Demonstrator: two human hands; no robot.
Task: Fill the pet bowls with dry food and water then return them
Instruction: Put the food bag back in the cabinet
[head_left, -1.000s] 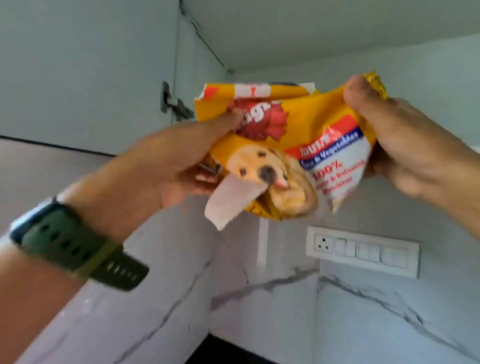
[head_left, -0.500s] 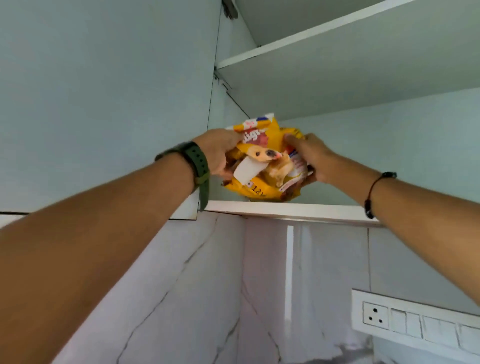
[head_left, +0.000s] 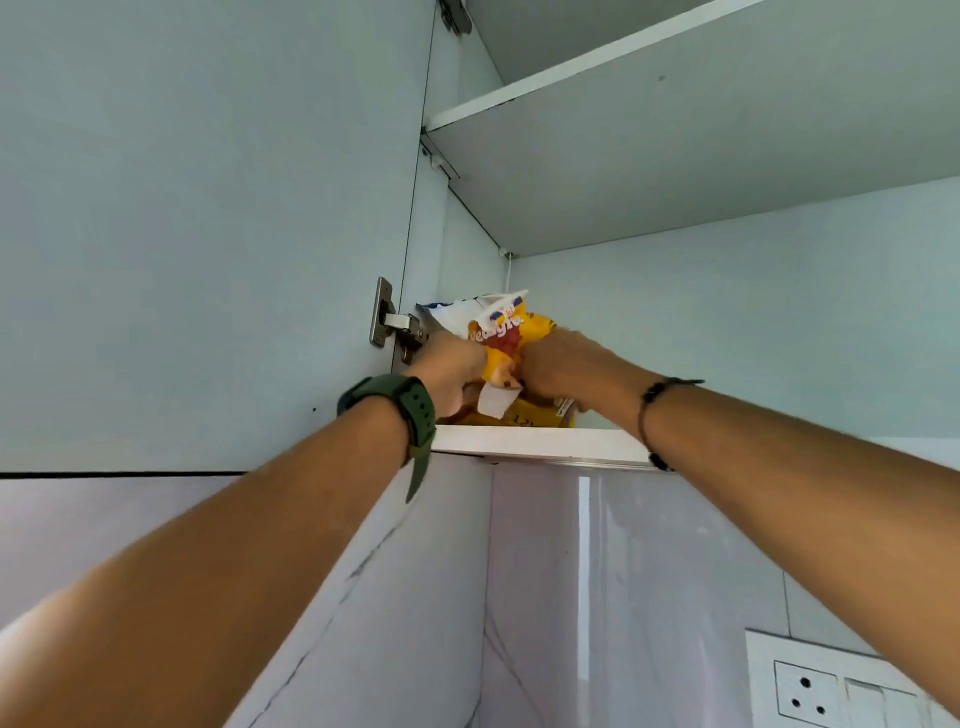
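A yellow dry pet food bag (head_left: 501, 332) with a red logo stands on the lowest shelf (head_left: 540, 444) of an open wall cabinet, in its left back corner. My left hand (head_left: 451, 366), with a green watch on the wrist, grips the bag's left side. My right hand (head_left: 558, 364) grips its right side. A white flap hangs from the bag's front between my hands. The pet bowls are not in view.
The open cabinet door (head_left: 208, 234) stands to the left, its metal hinge (head_left: 389, 325) next to my left hand. A second shelf (head_left: 675, 119) is above. Below are marble wall tiles and a white socket panel (head_left: 841, 686) at the lower right.
Both hands have carried the bag up and away from me, into the cabinet, down onto the lowest shelf. The view has tilted upward.
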